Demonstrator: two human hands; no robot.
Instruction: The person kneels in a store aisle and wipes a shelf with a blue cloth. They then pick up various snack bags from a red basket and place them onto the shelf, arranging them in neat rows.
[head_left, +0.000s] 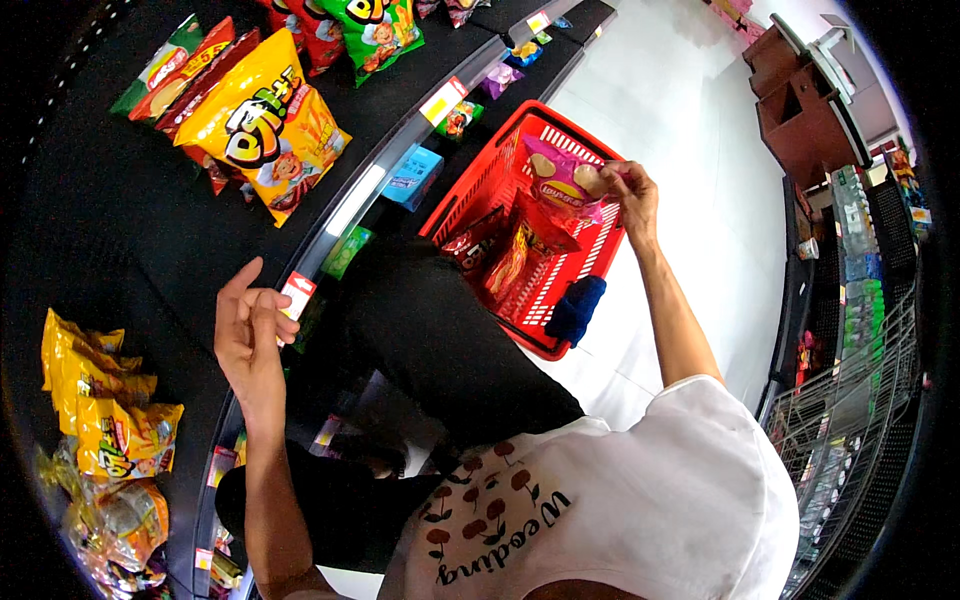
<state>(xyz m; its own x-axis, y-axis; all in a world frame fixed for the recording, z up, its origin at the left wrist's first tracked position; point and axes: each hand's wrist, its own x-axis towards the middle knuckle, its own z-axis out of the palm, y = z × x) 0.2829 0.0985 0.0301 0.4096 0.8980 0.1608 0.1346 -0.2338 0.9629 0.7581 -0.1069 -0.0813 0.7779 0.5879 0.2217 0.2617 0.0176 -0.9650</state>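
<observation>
My right hand (634, 196) pinches the edge of a pink Lay's chip bag (564, 184) at the far end of a red plastic shopping basket (531, 337). Under and beside that bag, several red snack bags (510, 259) lie in the basket. Fingers apart and holding nothing, my left hand (255, 326) hovers by the price-tag rail (360, 199) at the shelf's front edge; whether it touches the rail, I cannot tell. A dark blue cloth-like item (576, 311) hangs at the basket's near rim.
On the black shelf (150, 255) stand a large yellow snack bag (274, 135), a green one (375, 34) and a row of small yellow bags (124, 435). A light blue box (414, 177) sits on a lower shelf. Right, beyond the white floor (697, 180), are wire racks (847, 390).
</observation>
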